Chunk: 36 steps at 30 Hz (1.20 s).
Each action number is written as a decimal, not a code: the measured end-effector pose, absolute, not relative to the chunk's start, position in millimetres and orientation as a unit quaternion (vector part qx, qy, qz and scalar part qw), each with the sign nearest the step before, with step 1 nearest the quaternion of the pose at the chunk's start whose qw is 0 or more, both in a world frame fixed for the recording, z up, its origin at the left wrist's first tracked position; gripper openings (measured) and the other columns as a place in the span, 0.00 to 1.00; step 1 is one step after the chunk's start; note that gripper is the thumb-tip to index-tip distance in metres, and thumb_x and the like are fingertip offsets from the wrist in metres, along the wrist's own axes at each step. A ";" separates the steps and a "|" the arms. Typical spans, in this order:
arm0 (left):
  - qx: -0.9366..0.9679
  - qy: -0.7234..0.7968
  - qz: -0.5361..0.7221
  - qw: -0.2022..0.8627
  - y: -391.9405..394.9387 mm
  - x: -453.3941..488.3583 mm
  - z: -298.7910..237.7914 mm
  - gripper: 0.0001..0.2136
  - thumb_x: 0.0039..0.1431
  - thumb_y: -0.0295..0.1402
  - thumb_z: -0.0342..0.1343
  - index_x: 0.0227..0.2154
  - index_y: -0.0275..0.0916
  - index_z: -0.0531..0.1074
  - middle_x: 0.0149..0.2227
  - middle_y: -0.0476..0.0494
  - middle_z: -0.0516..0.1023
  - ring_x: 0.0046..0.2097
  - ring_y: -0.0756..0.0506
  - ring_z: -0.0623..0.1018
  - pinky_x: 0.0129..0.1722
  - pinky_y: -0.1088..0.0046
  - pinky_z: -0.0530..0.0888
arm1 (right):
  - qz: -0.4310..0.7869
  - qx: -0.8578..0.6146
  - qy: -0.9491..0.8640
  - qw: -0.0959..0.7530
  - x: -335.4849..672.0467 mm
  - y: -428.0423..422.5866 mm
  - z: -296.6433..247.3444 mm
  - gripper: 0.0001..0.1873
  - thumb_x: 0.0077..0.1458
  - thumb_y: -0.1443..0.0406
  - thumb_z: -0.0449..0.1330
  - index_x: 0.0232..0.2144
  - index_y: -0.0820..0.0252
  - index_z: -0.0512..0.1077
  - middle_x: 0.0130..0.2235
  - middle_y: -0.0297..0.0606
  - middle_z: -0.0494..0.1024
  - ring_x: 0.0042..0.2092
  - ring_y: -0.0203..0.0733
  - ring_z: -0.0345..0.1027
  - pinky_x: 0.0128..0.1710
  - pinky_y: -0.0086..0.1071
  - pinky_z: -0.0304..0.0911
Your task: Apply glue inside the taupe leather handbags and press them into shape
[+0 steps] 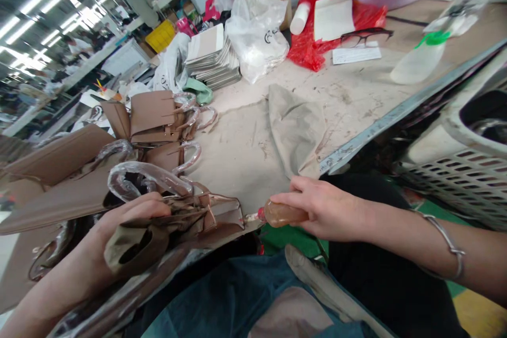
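Note:
My left hand point(119, 224) grips a tan leather bag point(186, 222) with plastic-wrapped handles, fingers curled round its folded flap, low at the left over my lap. My right hand point(320, 206) is closed on a small amber squeeze bottle point(283, 214) with a red nozzle. The nozzle tip points left and touches the bag's edge. A silver bangle point(449, 245) sits on my right wrist.
More tan bags point(158, 116) with wrapped handles lie piled at the left on the worktable point(356, 95). A beige cloth point(295, 127), stacked card pieces point(212, 58), white and red plastic bags, glasses point(366, 35), a spray bottle point(420, 58) and a white basket point(463, 163) surround it.

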State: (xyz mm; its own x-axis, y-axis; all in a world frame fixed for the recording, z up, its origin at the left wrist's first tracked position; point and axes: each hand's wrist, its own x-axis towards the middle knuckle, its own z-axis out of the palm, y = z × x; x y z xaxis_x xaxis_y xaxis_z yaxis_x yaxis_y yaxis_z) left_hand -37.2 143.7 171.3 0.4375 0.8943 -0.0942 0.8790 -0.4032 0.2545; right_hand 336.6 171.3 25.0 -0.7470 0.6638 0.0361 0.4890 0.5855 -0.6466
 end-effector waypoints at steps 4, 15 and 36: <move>0.838 0.527 0.048 0.136 127.0 -47.0 164.7 0.12 0.57 0.35 0.55 0.44 0.46 0.75 0.52 0.45 0.77 0.49 0.44 0.78 0.51 0.75 0.72 | 0.299 -0.348 -0.875 0.156 337.0 174.1 25.2 0.29 0.52 0.69 0.63 0.57 0.52 0.70 0.38 0.40 0.66 0.37 0.41 0.66 0.37 0.31 0.62; 0.869 0.475 0.021 0.134 129.9 -21.6 162.7 0.10 0.58 0.29 0.51 0.42 0.45 0.68 0.44 0.46 0.75 0.43 0.47 0.77 0.40 0.79 0.73 | 0.199 -0.364 -0.902 0.122 304.5 189.2 24.4 0.30 0.53 0.65 0.63 0.58 0.53 0.68 0.38 0.41 0.67 0.36 0.43 0.65 0.34 0.32 0.57; 0.867 0.469 0.064 0.155 123.1 -7.3 146.6 0.06 0.59 0.30 0.48 0.37 0.47 0.68 0.39 0.44 0.75 0.38 0.45 0.77 0.33 0.74 0.73 | 0.301 -0.395 -0.867 0.039 309.0 194.8 38.0 0.25 0.49 0.59 0.65 0.52 0.49 0.74 0.34 0.37 0.72 0.35 0.43 0.68 0.32 0.30 0.57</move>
State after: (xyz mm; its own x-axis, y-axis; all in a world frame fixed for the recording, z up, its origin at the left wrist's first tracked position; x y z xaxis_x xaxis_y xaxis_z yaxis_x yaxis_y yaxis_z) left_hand -7.3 123.1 146.6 0.5512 0.8337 -0.0342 0.7940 -0.5115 0.3285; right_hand 309.0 194.8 38.0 -0.6845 0.7089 -0.1701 0.6620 0.5067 -0.5522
